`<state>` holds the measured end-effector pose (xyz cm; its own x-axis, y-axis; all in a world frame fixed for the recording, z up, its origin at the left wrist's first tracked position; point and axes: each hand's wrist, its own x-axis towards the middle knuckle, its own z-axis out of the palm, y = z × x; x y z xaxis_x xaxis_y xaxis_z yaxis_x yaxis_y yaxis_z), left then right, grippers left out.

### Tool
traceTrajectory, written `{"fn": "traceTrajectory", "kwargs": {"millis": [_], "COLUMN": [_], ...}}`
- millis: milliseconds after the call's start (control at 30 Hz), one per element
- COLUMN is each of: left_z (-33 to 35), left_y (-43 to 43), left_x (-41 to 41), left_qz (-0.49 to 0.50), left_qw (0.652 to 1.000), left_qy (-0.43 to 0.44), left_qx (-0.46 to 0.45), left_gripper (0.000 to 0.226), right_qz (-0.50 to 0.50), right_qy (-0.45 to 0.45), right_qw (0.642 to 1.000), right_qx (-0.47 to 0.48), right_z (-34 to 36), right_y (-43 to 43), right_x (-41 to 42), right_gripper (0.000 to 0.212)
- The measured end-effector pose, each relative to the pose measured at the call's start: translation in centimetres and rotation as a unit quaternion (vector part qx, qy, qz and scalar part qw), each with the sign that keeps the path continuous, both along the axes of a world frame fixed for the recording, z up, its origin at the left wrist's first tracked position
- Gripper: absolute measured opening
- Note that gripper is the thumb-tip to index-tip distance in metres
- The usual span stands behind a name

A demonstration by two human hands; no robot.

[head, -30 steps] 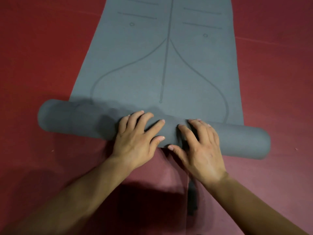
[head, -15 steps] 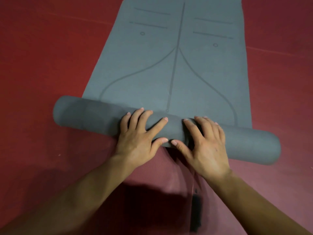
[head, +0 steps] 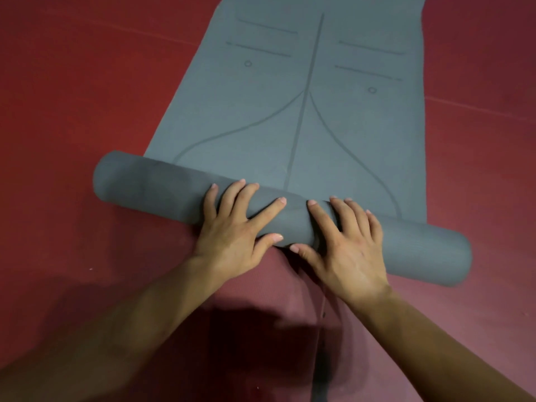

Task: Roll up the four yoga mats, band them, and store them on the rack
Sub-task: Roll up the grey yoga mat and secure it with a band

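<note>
The grey rubber yoga mat with printed lines [head: 290,111] lies on the red floor [head: 72,97], from the top centre down to the middle of the frame. Its rolled part [head: 150,187] has advanced and now reaches the lower end of the centre line. The left hand [head: 235,233] and the right hand [head: 348,248] press on the roll with straight, spread fingers, as before.

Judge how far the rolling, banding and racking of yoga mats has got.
Done: part of the grey yoga mat is wound into a roll. In hand: the left hand and right hand press on its middle. Left: the flat stretch ahead, then banding and racking; no other mats show.
</note>
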<state>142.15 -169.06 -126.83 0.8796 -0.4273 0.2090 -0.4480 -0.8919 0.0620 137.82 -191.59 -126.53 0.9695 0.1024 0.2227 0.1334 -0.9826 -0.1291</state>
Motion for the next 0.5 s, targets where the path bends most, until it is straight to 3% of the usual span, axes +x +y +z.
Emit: {"fn": "traceTrajectory", "kwargs": {"millis": [100, 333, 500], "left_z": [-0.1, -0.5, 0.2], "left_y": [-0.2, -0.9, -1.8], "left_x": [0.4, 1.0, 4.0], "left_qz": [0.005, 0.027, 0.030], "left_qw": [1.000, 0.999, 0.999], "left_qy": [-0.001, -0.007, 0.021], "left_qx": [0.000, -0.024, 0.004], "left_gripper": [0.062, 0.070, 0.064], "right_qz": [0.005, 0.023, -0.021], "right_qy": [-0.008, 0.013, 0.006], "right_qw": [1.000, 1.000, 0.999], "right_qx": [0.008, 0.000, 0.040], "right_z": [-0.5, 0.4, 0.9], "right_y": [0.0, -1.2, -0.7], "right_x": [-0.4, 2.4, 2.9], "right_gripper": [0.089, 0.082, 0.076]}}
